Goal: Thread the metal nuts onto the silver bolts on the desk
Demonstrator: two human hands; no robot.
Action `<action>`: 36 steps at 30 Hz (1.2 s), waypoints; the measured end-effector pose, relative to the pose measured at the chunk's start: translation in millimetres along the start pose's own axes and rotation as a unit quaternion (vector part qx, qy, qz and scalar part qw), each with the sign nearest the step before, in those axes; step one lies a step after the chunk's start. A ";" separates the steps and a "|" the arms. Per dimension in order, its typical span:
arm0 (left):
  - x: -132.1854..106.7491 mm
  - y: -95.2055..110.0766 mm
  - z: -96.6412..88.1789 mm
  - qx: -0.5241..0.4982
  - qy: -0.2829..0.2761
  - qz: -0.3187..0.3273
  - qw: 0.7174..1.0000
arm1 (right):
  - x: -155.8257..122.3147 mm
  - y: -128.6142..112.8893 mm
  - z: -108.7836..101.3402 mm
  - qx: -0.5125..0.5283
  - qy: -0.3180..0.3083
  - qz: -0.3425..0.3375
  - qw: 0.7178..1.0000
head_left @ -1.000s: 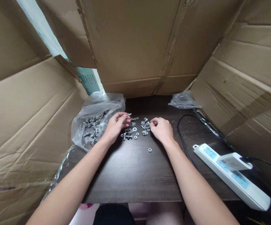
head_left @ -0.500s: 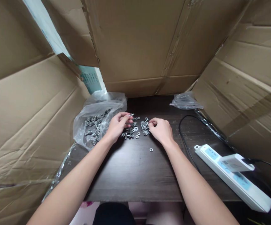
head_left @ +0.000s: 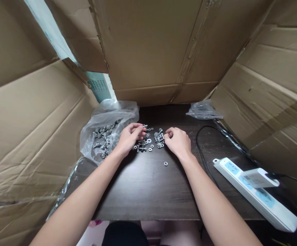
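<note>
Between the thumb and fingers of my left hand is a bolt, its threaded end pointing right. Below that hand lie loose bolts, nuts and a flat washer. My right hand rests at the right side of a small cluster of bolts. Its fingers are curled together, and whatever they pinch, if anything, is hidden. A single nut lies apart, nearer to me.
A clear plastic bag full of bolts stands at the left. Another plastic bag lies at the back right. A white power strip with a plugged-in adapter and a black cable lie at the right. Cardboard walls surround the dark table.
My right hand has shifted slightly right, away from the bolt cluster. My left hand stays in place with the bolt, which has tilted a little.
</note>
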State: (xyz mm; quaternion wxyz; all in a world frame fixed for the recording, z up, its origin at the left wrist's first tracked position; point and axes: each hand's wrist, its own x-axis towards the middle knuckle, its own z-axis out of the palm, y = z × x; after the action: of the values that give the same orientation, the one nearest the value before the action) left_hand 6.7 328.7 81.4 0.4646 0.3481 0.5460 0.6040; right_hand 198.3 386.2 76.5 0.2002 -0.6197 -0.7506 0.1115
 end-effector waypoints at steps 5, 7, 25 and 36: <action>-0.3 0.4 0.5 0.005 -0.003 0.005 1.000 | -0.1 -1.7 -0.8 -0.010 -0.006 0.003 1.000; -0.4 0.6 0.6 0.005 -0.004 0.006 1.000 | -0.3 -2.3 -0.3 -0.012 -0.007 0.002 1.000; -0.2 0.7 -0.4 0.012 -0.004 0.000 1.000 | -0.9 -0.7 1.0 -0.010 -0.011 -0.002 1.000; -1.9 2.9 1.1 0.011 0.005 -0.008 1.000 | -0.8 -2.0 5.4 0.008 -0.030 -0.047 0.998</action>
State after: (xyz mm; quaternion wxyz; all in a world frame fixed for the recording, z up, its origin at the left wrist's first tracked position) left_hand 7.8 327.4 84.6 0.4629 0.3460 0.5573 0.5962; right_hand 194.3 385.5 72.4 0.1879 -0.5783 -0.7837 0.1268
